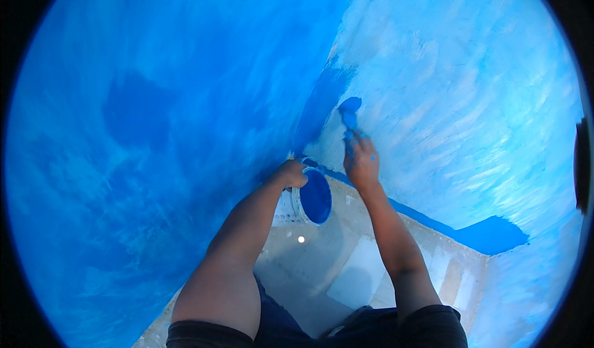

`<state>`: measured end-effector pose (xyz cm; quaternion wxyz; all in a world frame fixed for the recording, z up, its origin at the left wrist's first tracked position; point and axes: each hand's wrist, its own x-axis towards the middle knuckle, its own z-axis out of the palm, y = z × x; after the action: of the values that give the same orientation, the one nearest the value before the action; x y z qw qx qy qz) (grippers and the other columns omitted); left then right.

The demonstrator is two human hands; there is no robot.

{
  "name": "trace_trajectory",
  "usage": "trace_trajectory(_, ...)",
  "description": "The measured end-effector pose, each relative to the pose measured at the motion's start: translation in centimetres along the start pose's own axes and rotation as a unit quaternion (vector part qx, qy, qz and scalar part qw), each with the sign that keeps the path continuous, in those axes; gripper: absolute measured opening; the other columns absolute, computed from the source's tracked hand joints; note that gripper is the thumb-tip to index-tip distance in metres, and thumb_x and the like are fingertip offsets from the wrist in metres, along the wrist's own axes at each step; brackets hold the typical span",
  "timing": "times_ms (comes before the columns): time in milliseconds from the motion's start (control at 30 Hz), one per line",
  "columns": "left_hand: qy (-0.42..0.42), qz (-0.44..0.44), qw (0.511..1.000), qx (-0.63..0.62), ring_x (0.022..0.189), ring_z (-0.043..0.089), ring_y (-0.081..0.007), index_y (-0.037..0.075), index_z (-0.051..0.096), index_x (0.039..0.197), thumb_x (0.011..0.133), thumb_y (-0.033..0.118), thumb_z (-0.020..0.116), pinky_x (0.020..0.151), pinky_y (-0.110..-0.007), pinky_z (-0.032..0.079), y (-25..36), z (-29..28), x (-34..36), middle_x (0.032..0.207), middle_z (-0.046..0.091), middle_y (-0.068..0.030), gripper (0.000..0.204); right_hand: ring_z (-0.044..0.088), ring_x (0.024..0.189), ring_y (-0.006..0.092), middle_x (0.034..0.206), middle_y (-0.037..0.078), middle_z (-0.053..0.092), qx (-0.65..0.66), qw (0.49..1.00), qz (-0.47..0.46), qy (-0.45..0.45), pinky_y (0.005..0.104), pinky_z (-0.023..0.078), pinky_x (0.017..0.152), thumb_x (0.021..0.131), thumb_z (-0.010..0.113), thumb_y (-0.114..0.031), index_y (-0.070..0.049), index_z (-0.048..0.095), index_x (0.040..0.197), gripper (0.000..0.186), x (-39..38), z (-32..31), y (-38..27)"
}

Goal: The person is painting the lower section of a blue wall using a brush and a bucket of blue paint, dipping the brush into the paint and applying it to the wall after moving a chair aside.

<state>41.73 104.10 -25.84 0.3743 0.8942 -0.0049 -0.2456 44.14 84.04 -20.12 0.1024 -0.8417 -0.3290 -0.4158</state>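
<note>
My left hand [292, 174] grips the rim of a white paint bucket [285, 210], which tilts so that its mouth faces me. Deep blue paint [316, 195] shows inside it. My right hand [361, 160], smeared with blue, is closed around the handle of a paintbrush [349, 113]. The brush's blue-coated bristles point up and lie at or close to the pale right-hand wall [427, 100], just right of a dark blue strip [323, 103] along the corner. Whether the bristles touch the wall, I cannot tell.
On the left rises a wall [204, 88] covered in blue. A dark blue band [421, 218] follows the foot of the right wall and widens into a patch [495, 235]. Pale tiles [359, 274] cover the floor below. A dark object [581, 165] stands at the right rim.
</note>
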Motion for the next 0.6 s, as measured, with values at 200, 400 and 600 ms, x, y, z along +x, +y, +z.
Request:
trace_trajectory(200, 0.072, 0.029, 0.997, 0.012, 0.090, 0.070, -0.0311, -0.002, 0.035, 0.145, 0.073, 0.020, 0.064, 0.078, -0.041, 0.056, -3.2, 0.5, 1.8, 0.110, 0.067, -0.0238, 0.080, 0.063, 0.102, 0.0368, 0.118, 0.019, 0.064, -0.025, 0.990, -0.027, 0.136, 0.0422, 0.055, 0.079, 0.083, 0.065, 0.002, -0.002, 0.066, 0.104, 0.022, 5.2, -2.4, -0.3)
trace_trajectory(400, 0.030, 0.024, 0.999, -0.019, 0.084, 0.071, -0.0300, -0.002, 0.030, 0.148, 0.074, 0.018, 0.064, 0.077, -0.042, 0.056, -2.9, -0.1, 0.8, 0.117, 0.064, -0.0260, 0.083, 0.063, 0.103, 0.0371, 0.113, 0.018, 0.066, 0.031, 0.995, 0.001, -0.095, 0.0449, 0.053, 0.085, 0.085, 0.064, -0.002, -0.003, 0.065, 0.105, 0.020, -0.2, 1.5, 0.1)
trace_trajectory(600, 0.098, 0.056, 0.994, -0.001, 0.086, 0.070, -0.0322, -0.004, 0.028, 0.148, 0.075, 0.017, 0.064, 0.077, -0.041, 0.056, -5.4, 1.6, 3.4, 0.119, 0.063, -0.0263, 0.085, 0.067, 0.097, 0.0385, 0.110, 0.022, 0.067, 0.053, 0.992, 0.007, 0.115, 0.0429, 0.054, 0.083, 0.086, 0.062, 0.004, 0.001, 0.068, 0.109, 0.024, 7.0, -3.3, -1.3)
